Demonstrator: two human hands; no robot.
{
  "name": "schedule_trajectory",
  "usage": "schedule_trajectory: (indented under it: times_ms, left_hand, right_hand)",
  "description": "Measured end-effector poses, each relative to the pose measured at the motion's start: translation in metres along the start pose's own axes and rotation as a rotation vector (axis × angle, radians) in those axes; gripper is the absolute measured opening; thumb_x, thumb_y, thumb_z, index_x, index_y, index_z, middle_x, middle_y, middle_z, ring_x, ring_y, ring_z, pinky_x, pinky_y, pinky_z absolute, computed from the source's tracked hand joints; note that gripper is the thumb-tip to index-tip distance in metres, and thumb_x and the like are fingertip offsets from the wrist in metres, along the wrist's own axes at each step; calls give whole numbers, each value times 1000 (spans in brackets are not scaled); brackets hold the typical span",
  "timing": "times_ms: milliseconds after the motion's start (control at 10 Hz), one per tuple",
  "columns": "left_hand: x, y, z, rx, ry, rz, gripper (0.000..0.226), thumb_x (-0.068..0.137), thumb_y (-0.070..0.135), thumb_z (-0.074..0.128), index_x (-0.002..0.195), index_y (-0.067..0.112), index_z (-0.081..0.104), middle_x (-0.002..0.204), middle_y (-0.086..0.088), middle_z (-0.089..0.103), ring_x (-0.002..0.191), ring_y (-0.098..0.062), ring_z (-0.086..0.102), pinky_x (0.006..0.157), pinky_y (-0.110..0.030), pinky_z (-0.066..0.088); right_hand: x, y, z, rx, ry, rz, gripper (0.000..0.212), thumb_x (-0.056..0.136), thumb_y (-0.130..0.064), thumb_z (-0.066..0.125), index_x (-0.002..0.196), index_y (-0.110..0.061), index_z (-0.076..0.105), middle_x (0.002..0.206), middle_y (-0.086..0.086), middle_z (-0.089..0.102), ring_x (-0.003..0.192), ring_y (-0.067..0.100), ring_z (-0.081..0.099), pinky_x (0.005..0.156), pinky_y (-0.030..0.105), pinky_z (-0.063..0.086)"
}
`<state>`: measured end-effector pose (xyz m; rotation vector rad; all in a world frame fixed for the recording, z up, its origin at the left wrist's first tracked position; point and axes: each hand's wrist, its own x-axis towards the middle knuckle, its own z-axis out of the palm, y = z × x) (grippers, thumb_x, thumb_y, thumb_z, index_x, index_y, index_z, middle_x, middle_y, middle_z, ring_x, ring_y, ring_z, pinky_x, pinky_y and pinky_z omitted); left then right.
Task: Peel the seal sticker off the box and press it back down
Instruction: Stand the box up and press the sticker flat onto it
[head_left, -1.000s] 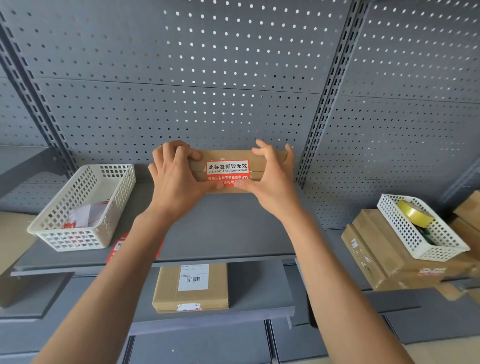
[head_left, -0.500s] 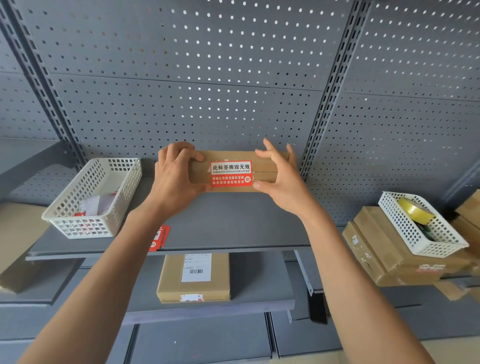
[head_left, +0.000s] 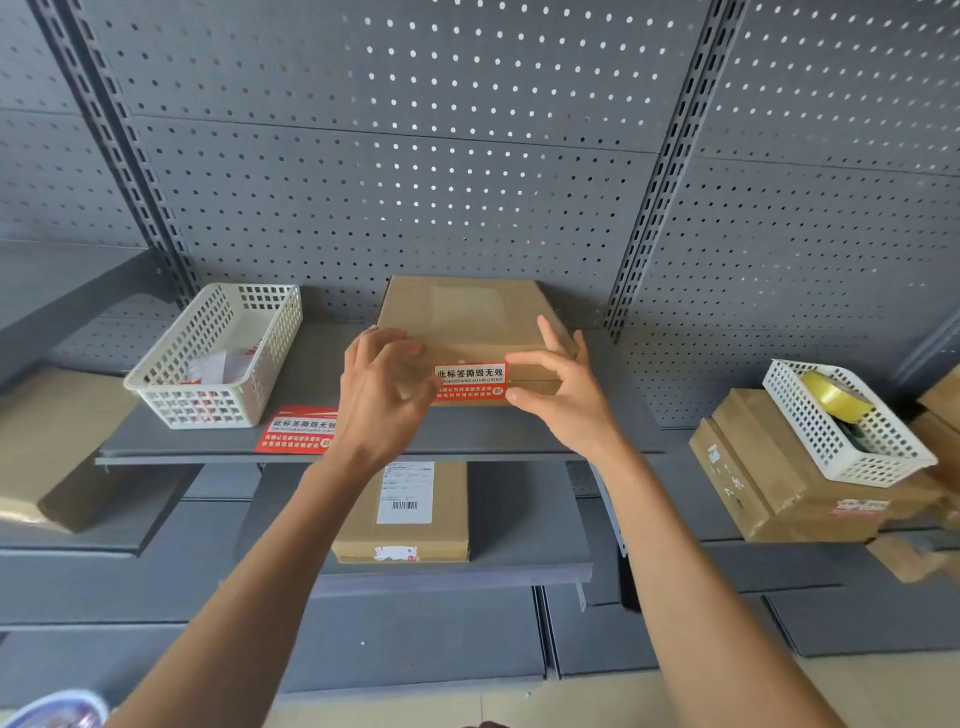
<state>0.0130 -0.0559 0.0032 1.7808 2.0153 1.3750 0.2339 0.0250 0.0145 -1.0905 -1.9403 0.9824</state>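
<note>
A flat brown cardboard box (head_left: 467, 317) lies on the grey shelf (head_left: 519, 436), against the pegboard wall. A red and white seal sticker (head_left: 470, 382) sits flat across the seam of its front edge. My left hand (head_left: 379, 395) covers the box's left front corner, fingers on top and thumb beside the sticker's left end. My right hand (head_left: 563, 387) grips the right front edge, with fingers on the lid and the thumb under the seam, just right of the sticker.
A white basket (head_left: 171, 379) of papers stands at the left of the shelf, with a red sticker sheet (head_left: 296, 431) beside it. Another box (head_left: 400, 514) lies on the lower shelf. At the right are stacked boxes (head_left: 769, 467) carrying a basket (head_left: 852, 457) with a tape roll (head_left: 834, 397).
The box was held tilted with its front face toward me; now it lies flat on the shelf. Both hands stay at its front corners, and the view has pulled back.
</note>
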Motion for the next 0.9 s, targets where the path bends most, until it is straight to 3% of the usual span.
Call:
schedule_trajectory:
  times_ms: [100,600,700,800,900]
  left_hand:
    - [-6,-7,5,17,-4,-13,39,86,32,70,120,15,66,137,-1,50,138,-23,32,114,-47,34]
    - [-24,-24,17,6,-21,14,40,81,32,64,117,14,65,135,-3,50,136,-24,33,112,-41,35]
    - [-23,-30,15,19,-38,31,37,81,34,66,115,17,65,136,0,50,137,-23,33,111,-38,32]
    - [-21,-31,4,-82,-69,14,25,82,32,66,105,22,69,133,10,53,135,-17,34,110,-35,32]
    - [-9,-22,-14,-123,-81,-82,18,85,42,64,96,30,72,121,15,62,122,-12,46,101,-38,41]
  right_hand:
    - [-5,8,7,17,-13,20,38,83,-11,76,109,-37,70,163,-21,19,153,10,-17,119,35,1]
    - [-16,25,12,-30,-86,66,45,85,-8,72,123,-32,68,164,-24,12,152,11,-21,115,33,-1]
    - [-17,21,2,-28,-131,83,45,86,-14,73,123,-37,67,163,-26,14,153,8,-15,119,38,-2]
    - [-20,19,-11,33,-196,105,43,82,-28,72,121,-44,67,160,-28,24,153,2,2,126,48,4]
    - [-27,7,-37,21,-180,98,39,85,-30,68,122,-43,67,155,-25,38,149,-3,21,125,49,13]
